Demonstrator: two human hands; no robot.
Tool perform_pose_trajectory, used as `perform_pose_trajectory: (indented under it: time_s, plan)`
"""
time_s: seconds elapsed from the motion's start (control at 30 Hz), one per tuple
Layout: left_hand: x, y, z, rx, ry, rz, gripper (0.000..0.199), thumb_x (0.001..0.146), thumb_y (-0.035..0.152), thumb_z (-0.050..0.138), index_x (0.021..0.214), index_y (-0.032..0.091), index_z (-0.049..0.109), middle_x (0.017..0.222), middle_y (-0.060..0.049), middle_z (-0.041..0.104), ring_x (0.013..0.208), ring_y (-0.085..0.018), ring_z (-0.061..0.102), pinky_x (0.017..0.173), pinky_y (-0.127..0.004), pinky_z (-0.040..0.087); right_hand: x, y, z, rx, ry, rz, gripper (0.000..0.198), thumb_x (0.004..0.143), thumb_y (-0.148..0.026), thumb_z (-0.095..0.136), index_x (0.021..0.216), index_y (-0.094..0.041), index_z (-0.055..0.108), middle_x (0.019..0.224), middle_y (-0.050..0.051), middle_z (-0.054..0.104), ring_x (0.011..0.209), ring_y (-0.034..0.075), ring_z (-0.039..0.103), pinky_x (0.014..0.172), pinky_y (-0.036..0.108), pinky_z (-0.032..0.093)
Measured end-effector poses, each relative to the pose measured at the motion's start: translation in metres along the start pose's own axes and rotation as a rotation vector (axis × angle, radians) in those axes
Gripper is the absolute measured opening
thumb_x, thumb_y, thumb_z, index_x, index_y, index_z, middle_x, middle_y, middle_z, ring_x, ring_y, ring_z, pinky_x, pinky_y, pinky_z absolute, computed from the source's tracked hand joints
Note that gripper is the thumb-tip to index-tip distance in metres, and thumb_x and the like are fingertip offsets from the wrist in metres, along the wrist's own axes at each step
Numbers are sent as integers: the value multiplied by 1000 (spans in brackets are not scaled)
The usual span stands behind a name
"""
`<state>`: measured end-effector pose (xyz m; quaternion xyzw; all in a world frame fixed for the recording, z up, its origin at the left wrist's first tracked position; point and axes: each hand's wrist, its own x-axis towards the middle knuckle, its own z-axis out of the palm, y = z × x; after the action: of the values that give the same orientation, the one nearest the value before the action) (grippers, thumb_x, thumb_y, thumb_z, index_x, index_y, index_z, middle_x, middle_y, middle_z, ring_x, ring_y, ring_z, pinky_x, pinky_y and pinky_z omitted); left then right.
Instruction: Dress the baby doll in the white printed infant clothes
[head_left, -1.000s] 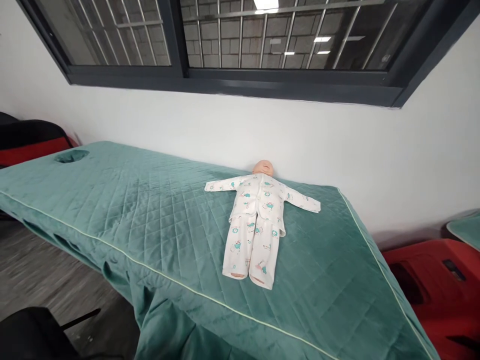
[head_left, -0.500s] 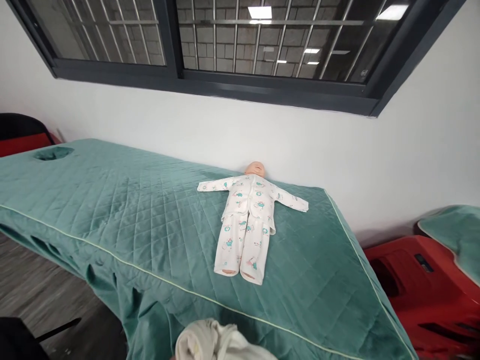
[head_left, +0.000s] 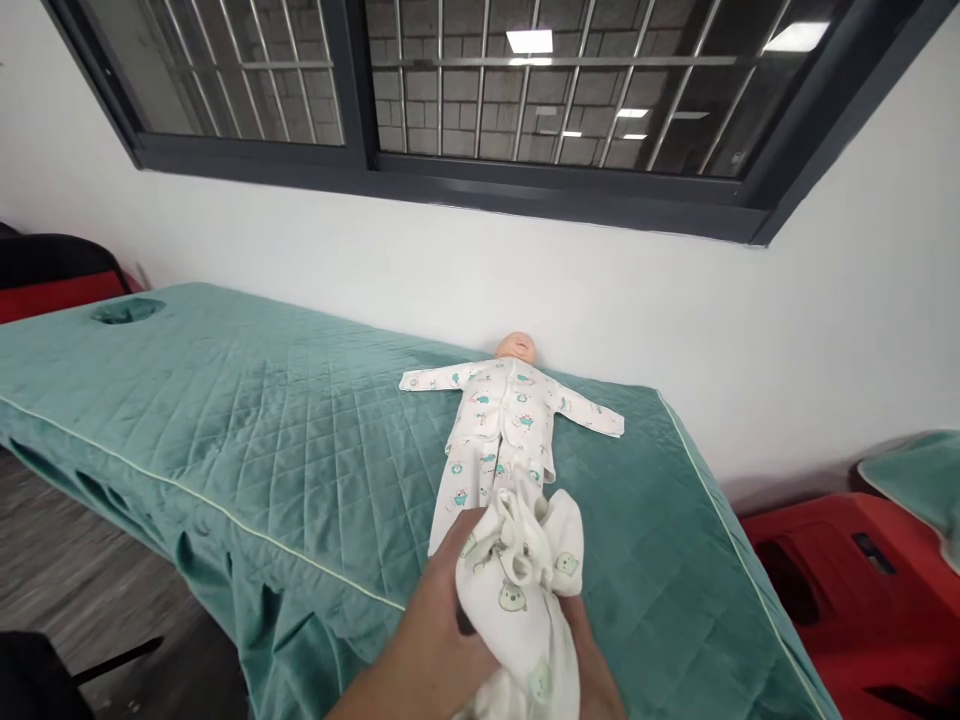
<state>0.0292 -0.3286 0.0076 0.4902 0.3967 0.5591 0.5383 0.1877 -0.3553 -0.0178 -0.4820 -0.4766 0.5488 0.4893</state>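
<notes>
A bunched white cloth (head_left: 521, 620) with small green bear-face prints is held out in front of me, over the near side of the bed. My left hand (head_left: 439, 625) grips it from the left, fingers partly hidden by the folds. Behind its right edge is my right hand (head_left: 592, 660), mostly covered by the fabric and closed against it. Just beyond lies a baby doll (head_left: 516, 347) on its back, arms spread, dressed in a white printed top (head_left: 501, 410) and matching trousers (head_left: 459, 495). The cloth hides the lower part of the trousers from view.
A green quilted cover (head_left: 300, 450) with a pale piped edge drapes the bed, which has a face hole (head_left: 127, 311) at far left. Behind stands a white wall under a barred window (head_left: 525, 100). Red plastic chairs (head_left: 832, 560) flank the right end.
The white cloth has come up and forward from the bottom edge. Both my hands now show around it, and it covers part of the doll's trousers.
</notes>
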Motion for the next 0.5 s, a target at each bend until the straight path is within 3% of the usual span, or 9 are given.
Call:
perform_pose_trajectory:
  time_s: [0.13, 0.23, 0.3, 0.4, 0.43, 0.5]
  plan:
    - [14, -6, 5, 176, 16, 175, 70, 75, 43, 78, 139, 27, 54, 139, -10, 59, 128, -33, 57, 108, -47, 49, 27, -30, 19, 141, 119, 214, 72, 73, -46, 80, 138, -29, 55, 120, 10, 73, 109, 32, 70, 90, 44, 58]
    - [9, -9, 6, 248, 21, 223, 66, 87, 36, 68, 147, 31, 43, 148, -10, 50, 133, -31, 52, 110, -46, 47, 43, -59, 8, 139, 250, 99, 94, 63, -41, 87, 145, -25, 44, 125, 11, 71, 109, 32, 70, 89, 45, 59]
    - [1, -15, 4, 308, 40, 236, 61, 94, 30, 58, 151, 34, 36, 149, -10, 48, 130, -27, 55, 107, -46, 48, 57, -79, -15, 42, 330, -100, 97, 63, -40, 87, 146, -26, 40, 130, 11, 67, 113, 31, 68, 91, 44, 58]
    - [-9, -30, -3, 387, 68, 286, 52, 98, 25, 50, 148, 33, 38, 142, -11, 54, 121, -24, 60, 99, -42, 53, 78, -95, -62, -309, 541, -361, 93, 61, -41, 87, 141, -24, 44, 127, 10, 66, 114, 31, 66, 93, 43, 56]
    - [-11, -34, -7, 401, 74, 305, 49, 98, 24, 49, 146, 31, 41, 140, -11, 55, 122, -24, 60, 99, -41, 53, 85, -95, -79, -453, 611, -385, 90, 61, -42, 86, 140, -24, 46, 126, 10, 66, 112, 31, 65, 94, 44, 55]
    - [-11, -42, -16, 442, 96, 348, 44, 98, 21, 49, 141, 30, 45, 138, -10, 57, 124, -23, 59, 99, -38, 55, 97, -84, -109, -684, 618, -380, 78, 65, -44, 83, 135, -26, 53, 125, 9, 65, 109, 31, 66, 94, 46, 54]
